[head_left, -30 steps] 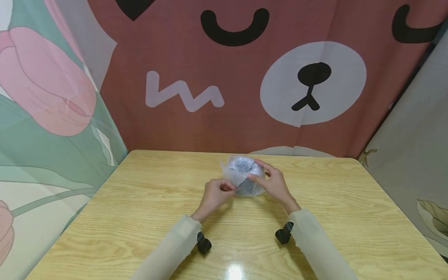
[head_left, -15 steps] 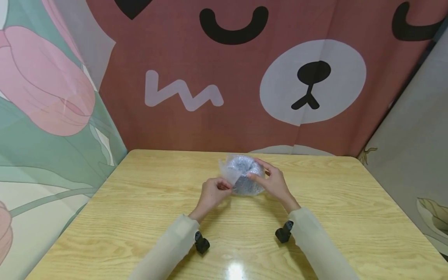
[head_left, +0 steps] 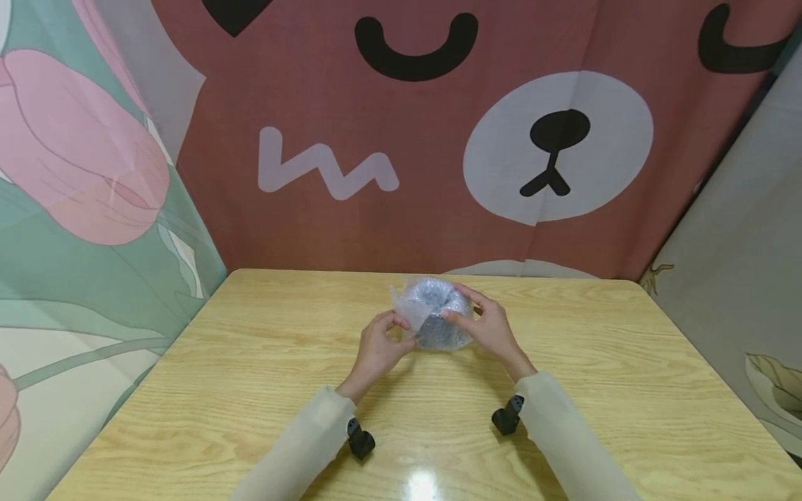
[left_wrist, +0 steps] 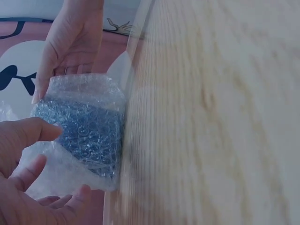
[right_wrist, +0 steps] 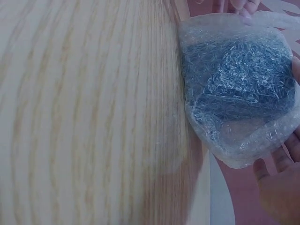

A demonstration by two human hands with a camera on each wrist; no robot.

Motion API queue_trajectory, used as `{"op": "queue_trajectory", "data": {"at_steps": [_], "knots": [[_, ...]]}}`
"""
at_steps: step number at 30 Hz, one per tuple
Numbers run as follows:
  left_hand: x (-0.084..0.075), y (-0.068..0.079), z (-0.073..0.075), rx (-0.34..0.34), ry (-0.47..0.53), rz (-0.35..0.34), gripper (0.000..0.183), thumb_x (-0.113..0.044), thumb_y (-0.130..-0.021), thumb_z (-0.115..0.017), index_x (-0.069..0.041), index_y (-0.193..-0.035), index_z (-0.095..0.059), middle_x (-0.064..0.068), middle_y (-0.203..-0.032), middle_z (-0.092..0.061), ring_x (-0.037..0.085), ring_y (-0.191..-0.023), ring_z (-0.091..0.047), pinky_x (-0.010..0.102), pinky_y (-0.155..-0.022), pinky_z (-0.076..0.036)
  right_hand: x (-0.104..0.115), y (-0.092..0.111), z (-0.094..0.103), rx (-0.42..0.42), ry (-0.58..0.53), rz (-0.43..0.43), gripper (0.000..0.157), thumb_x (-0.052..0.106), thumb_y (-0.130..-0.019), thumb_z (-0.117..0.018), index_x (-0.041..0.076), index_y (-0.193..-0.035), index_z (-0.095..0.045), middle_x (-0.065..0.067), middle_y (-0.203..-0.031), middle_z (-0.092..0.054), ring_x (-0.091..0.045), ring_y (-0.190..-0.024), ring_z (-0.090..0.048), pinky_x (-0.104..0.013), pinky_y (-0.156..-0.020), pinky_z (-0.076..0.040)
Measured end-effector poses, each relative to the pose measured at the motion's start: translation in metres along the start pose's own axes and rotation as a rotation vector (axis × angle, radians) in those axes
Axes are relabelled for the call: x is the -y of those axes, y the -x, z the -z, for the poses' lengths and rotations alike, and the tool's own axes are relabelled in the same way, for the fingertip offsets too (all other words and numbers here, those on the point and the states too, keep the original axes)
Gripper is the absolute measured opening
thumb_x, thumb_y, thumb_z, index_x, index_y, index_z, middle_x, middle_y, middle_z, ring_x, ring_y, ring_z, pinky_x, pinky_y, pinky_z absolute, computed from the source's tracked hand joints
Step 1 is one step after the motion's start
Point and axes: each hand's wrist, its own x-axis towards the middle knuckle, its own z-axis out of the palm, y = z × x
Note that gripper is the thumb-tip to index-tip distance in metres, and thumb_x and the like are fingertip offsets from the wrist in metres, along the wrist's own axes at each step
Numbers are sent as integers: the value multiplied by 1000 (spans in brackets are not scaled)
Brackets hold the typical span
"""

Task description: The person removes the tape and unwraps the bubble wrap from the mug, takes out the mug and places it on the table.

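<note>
A rounded bundle in clear bubble wrap (head_left: 446,332), with something bluish showing through, stands near the back of the table. Its top is gathered into a dip. My right hand (head_left: 495,332) holds the bundle's right side, thumb in front and fingers behind. To the left is my left hand (head_left: 378,349), its thumb and fingers spread apart beside a loose flap of the wrap (head_left: 410,311). In the left wrist view, the left fingers (left_wrist: 35,131) reach across the wrap without closing on it. The wrapped object itself is hidden under the layers.
The wood-grain table (head_left: 263,362) ends just behind the bundle. A reddish-brown curtain with a cartoon bear face (head_left: 432,209) hangs at the back. Printed fabric (head_left: 81,278) covers the left side and pale fabric (head_left: 739,229) the right. Small black cameras (head_left: 361,440) sit at both wrists.
The left hand pulled the loose wrap flap leftward off the bundle's front, then its pinching fingers parted. The right hand and bundle stay almost in place.
</note>
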Motion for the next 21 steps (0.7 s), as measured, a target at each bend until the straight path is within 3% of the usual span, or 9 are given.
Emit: {"op": "queue_trajectory", "data": {"at_steps": [6, 15, 21], "knots": [[-3, 4, 0, 35, 106, 29, 44, -11, -76, -82, -5, -105, -50, 20, -129, -54, 40, -121, -52, 50, -95, -47, 0, 1, 0, -1, 6, 3, 60, 19, -90, -72, -1, -141, -48, -21, -144, -44, -39, -134, -36, -60, -105, -31], [-7, 5, 0, 58, 139, 98, 61, -24, -75, -86, -8, -117, -44, 23, -138, -46, 39, -125, -48, 50, -98, -44, -2, 0, -2, -10, 27, 10, 60, 17, -90, -72, -2, -141, -47, -22, -143, -45, -40, -133, -38, -60, -104, -32], [-8, 5, -1, 56, 188, 118, 83, -31, -75, -86, -8, -135, -33, 25, -144, -39, 37, -129, -44, 49, -101, -41, -1, 1, -2, -12, 25, 17, 59, 17, -90, -72, -2, -141, -48, -22, -143, -45, -40, -133, -37, -61, -104, -32]]}}
